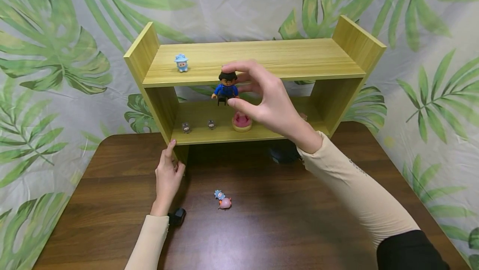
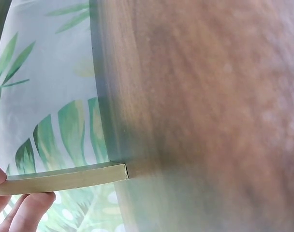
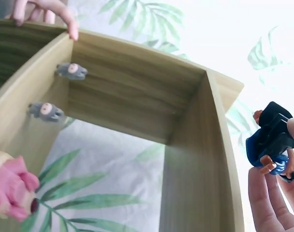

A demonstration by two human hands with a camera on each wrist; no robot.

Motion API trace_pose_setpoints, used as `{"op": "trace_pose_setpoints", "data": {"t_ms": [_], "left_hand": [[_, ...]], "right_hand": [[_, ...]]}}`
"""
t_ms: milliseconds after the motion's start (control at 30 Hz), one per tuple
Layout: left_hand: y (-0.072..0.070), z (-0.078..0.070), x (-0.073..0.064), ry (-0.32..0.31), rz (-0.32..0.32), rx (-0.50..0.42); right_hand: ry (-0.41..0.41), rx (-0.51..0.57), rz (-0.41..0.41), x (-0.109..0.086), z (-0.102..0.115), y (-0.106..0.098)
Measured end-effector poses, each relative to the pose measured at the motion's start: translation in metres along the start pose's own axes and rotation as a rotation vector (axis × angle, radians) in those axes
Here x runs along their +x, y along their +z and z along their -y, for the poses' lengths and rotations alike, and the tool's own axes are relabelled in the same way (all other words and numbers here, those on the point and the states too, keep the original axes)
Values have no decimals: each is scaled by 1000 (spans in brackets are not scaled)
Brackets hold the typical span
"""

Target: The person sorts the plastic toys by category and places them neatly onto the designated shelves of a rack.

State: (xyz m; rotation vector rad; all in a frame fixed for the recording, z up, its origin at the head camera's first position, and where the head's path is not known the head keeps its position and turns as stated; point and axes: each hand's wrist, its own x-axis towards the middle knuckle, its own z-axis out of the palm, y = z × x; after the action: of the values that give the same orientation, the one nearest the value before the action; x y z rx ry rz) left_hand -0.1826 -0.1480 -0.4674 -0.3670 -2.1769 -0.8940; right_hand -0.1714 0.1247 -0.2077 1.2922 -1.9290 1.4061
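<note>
The right hand, thumb and fingers moderately spread, pinches a dark-haired figure in blue, upright before the front edge of the shelf's top board. The left hand grips the shelf's left side by the lower board's front-left corner. Nearest that corner stand two grey toys, then a pink toy. A blue toy stands near the top board's left end. Dark marks on the right sleeve are unreadable.
</note>
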Motion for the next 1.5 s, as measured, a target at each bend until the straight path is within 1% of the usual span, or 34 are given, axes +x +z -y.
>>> {"op": "trace_pose_setpoints", "data": {"t_ms": [267,400,500,633,833,1000,1033,1267,1500], "left_hand": [[0,2,-1,-19,22,-16],[-1,1,-2,-20,29,-21],[-1,1,-2,-15,27,-21],[0,1,-2,-8,15,-18],[0,2,-2,-6,10,-10],[1,2,-1,-20,22,-4],[1,2,-1,-23,24,-4],[0,1,-1,-29,22,-8],[-1,0,-1,-28,26,-10]], "right_hand": [[48,-30,3,13,0,-4],[35,-35,7,19,-1,-5],[58,-42,7,24,0,-6],[117,-48,-2,31,-1,-6],[145,-45,-18,39,-7,-4],[153,-57,-21,44,-14,-4],[153,-60,-20,45,-15,-4],[226,-109,3,53,-18,-4],[239,-160,42,62,-19,-4]]}}
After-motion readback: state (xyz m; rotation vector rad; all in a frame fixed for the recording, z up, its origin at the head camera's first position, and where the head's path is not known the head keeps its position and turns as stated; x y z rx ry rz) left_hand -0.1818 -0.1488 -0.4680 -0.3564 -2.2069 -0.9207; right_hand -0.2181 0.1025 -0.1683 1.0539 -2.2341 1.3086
